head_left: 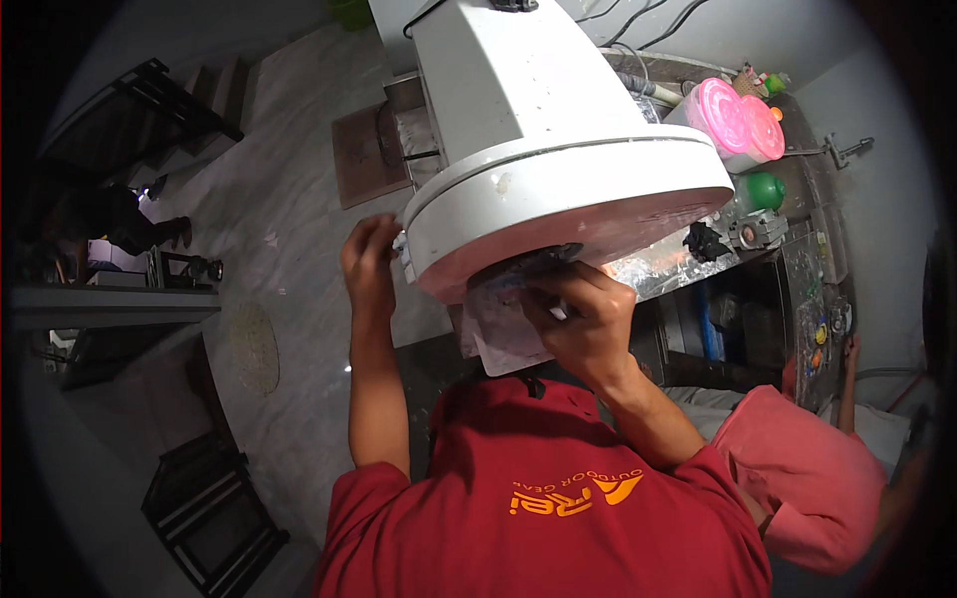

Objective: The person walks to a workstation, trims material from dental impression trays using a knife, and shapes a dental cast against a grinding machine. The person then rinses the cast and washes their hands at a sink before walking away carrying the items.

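A big white machine with a wide, round housing stands in front of me. A pale, see-through plastic bag hangs at the dark opening in the housing's underside. My right hand is closed on the bag's right side, by the opening. My left hand is raised at the housing's left edge. Its fingers are curled together next to a small white fitting; whether they grip it or something small is hidden.
At the right, a foil-covered counter carries pink-lidded tubs, a green container and a crumpled black item. A person in a pink shirt is close at my right. An oval mat lies on the floor at the left.
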Motion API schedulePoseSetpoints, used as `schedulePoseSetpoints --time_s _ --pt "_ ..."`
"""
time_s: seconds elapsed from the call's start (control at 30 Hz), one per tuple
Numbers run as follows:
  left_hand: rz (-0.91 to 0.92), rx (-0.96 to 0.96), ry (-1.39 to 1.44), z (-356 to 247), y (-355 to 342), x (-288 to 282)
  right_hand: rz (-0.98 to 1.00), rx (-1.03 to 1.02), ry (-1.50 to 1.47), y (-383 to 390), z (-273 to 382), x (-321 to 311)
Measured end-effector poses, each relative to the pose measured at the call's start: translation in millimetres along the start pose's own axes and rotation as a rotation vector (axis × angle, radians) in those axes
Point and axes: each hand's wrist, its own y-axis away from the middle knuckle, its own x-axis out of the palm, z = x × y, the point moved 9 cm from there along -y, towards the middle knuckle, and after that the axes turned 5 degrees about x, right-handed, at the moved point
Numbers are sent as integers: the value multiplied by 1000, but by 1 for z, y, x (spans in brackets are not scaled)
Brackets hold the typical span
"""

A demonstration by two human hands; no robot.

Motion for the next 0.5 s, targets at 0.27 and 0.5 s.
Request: schedulePoseSetpoints --time_s 0.27,0.5 --pt "317 -385 249 155 -91 55 74 127 -187 24 -22 -27" --pt "298 -458 181 185 -69 43 33 333 -314 46 -54 -45"
